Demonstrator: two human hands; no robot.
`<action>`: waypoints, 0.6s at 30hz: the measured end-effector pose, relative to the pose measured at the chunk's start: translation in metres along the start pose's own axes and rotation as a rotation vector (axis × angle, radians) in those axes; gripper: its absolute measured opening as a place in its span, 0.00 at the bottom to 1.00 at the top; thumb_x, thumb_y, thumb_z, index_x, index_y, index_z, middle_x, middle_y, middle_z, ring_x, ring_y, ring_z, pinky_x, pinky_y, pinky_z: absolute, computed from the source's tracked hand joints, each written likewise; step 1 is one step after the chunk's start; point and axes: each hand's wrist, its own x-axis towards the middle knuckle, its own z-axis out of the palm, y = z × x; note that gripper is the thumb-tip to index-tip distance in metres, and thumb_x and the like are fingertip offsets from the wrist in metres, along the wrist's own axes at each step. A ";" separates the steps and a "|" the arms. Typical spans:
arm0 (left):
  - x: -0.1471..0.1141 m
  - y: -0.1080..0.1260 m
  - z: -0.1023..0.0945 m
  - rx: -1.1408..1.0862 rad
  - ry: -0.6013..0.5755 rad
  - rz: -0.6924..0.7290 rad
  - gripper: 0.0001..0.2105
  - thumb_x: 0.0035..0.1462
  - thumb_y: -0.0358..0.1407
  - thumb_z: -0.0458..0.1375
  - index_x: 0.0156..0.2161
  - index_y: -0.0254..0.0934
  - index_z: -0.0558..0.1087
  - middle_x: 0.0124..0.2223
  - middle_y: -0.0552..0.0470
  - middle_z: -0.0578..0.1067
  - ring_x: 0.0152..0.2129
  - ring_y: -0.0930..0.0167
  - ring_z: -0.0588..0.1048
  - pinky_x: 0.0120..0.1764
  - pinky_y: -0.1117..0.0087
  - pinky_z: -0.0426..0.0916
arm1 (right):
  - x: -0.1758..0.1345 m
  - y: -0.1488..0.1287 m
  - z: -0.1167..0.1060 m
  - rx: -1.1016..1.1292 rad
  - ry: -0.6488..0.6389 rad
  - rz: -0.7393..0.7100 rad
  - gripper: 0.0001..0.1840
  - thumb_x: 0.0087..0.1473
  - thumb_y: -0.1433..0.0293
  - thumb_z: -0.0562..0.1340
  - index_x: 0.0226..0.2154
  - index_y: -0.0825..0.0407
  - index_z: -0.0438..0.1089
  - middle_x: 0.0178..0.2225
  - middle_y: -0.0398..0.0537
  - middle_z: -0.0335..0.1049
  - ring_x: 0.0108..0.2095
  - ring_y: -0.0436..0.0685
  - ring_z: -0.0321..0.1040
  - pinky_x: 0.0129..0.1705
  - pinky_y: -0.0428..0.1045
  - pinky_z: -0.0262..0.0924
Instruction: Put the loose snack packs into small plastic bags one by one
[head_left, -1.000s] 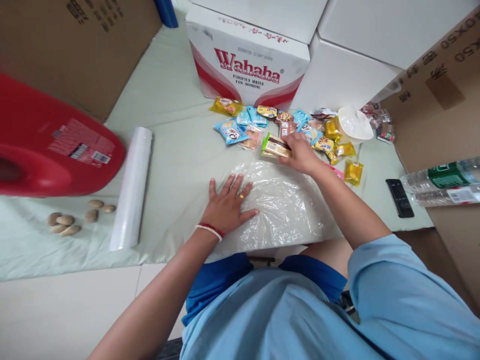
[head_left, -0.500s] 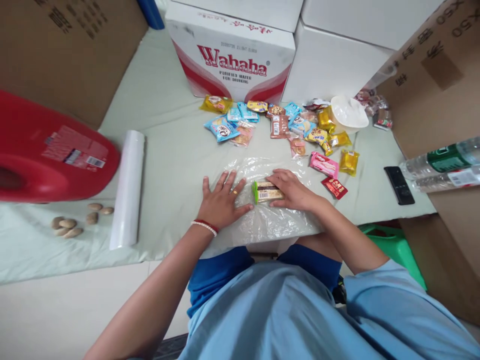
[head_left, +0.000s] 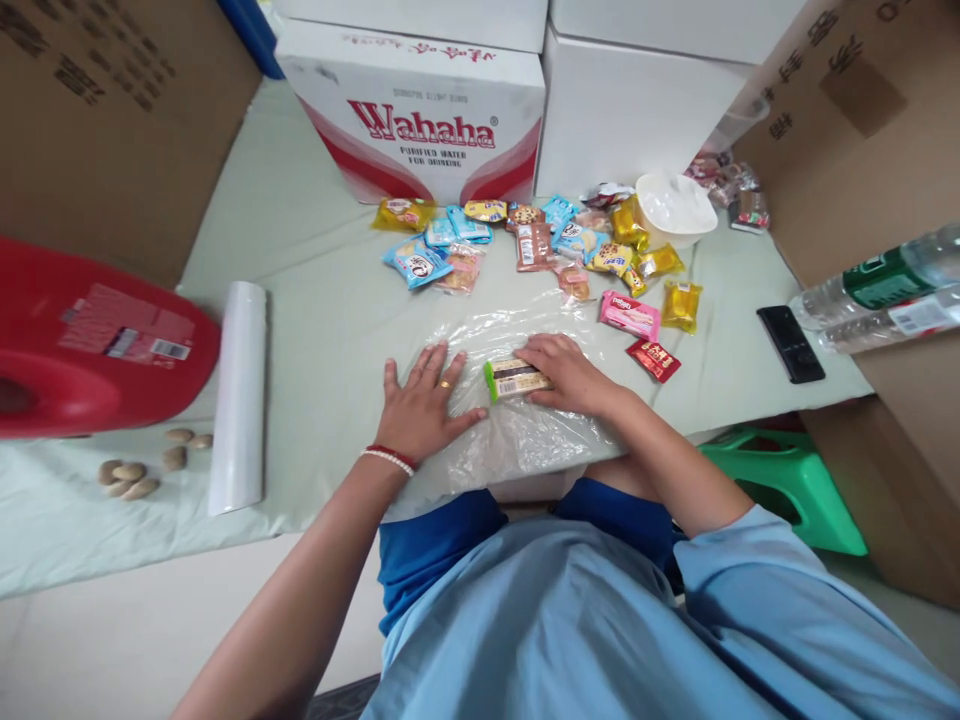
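Note:
My right hand (head_left: 571, 374) is closed around the right end of a small wrapped snack (head_left: 508, 381) with a green end and a barcode; its fingers cover that end. Under the snack lies a thin clear plastic sheet (head_left: 495, 458), wrinkled and shiny, close to the table's front edge. My left hand (head_left: 415, 408) rests palm down with fingers spread, partly on the sheet's left side. Its thumb points toward the snack without touching it.
Several snack packets (head_left: 534, 246) lie beyond the sheet, with a white bowl (head_left: 676, 208) at their right. A plastic-film roll (head_left: 238, 398), walnut-like pieces (head_left: 129, 472) and a red jug (head_left: 97, 340) are left. Right are a black phone (head_left: 790, 344) and bottles (head_left: 885, 275). Boxes (head_left: 420, 130) stand behind.
The whole view has shifted and tilted slightly, so the table's contents appear moved. Both hands and the snack keep their places on the sheet.

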 end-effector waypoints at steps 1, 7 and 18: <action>-0.001 -0.001 -0.001 -0.014 0.011 -0.002 0.42 0.65 0.60 0.54 0.76 0.41 0.51 0.78 0.36 0.45 0.74 0.46 0.49 0.69 0.27 0.40 | -0.006 -0.002 -0.005 0.008 0.019 0.009 0.41 0.58 0.56 0.70 0.69 0.49 0.62 0.68 0.64 0.61 0.70 0.75 0.54 0.70 0.74 0.47; -0.040 0.004 -0.004 0.025 0.263 -0.035 0.36 0.66 0.51 0.60 0.75 0.52 0.55 0.78 0.42 0.50 0.76 0.47 0.43 0.70 0.29 0.33 | -0.084 -0.009 -0.032 0.162 0.135 0.027 0.30 0.67 0.54 0.63 0.68 0.40 0.65 0.63 0.57 0.70 0.67 0.70 0.62 0.67 0.72 0.60; -0.106 0.011 0.015 -0.348 0.157 0.421 0.11 0.71 0.33 0.54 0.54 0.40 0.76 0.64 0.43 0.75 0.66 0.61 0.69 0.71 0.47 0.59 | -0.172 -0.004 0.025 0.296 0.318 0.119 0.14 0.67 0.61 0.63 0.50 0.29 0.80 0.53 0.48 0.81 0.56 0.68 0.75 0.60 0.75 0.68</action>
